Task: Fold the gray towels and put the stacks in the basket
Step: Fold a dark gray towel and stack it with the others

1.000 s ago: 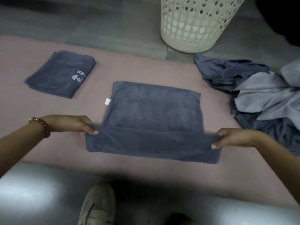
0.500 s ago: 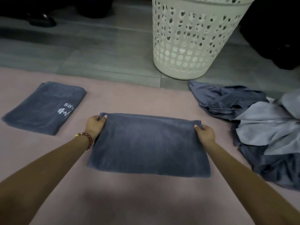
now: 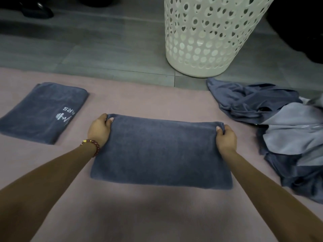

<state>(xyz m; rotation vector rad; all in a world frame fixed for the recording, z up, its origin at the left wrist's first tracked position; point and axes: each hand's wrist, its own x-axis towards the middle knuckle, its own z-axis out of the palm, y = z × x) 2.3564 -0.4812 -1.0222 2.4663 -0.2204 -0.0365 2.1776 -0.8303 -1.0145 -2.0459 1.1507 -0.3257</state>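
Towel in work: a gray towel (image 3: 160, 151) folded into a wide rectangle, flat on the pink mat (image 3: 157, 215), centre of view.
Left hand (image 3: 99, 131): fingers curled closed on the towel's far-left corner, at 10 o'clock from its centre; a beaded bracelet (image 3: 92, 147) on the wrist.
Right hand (image 3: 226, 137): fingers pinched closed on the far-right corner, at 2 o'clock.
Folded towel (image 3: 43, 111): with a white logo, on the mat at 9 o'clock, well apart.
Basket (image 3: 209, 35): white, perforated, upright on the gray floor at 12 o'clock.
Unfolded pile (image 3: 272, 123): crumpled gray towels at 3 o'clock.
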